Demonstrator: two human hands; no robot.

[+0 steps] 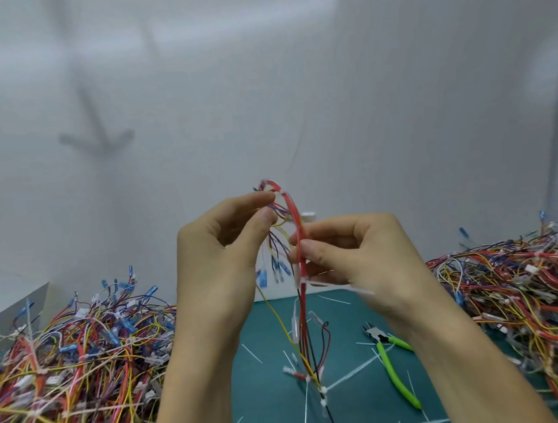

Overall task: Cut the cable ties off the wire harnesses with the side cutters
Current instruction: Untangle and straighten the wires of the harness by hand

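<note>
You face a plain pale wall (290, 72) with soft grey shadows (98, 140); a white ledge (5, 309) juts in left, and a teal mat (274, 404) covers the table.

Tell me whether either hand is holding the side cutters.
No, the side cutters lie on the green mat while the left hand and right hand both hold a wire harness.
</note>
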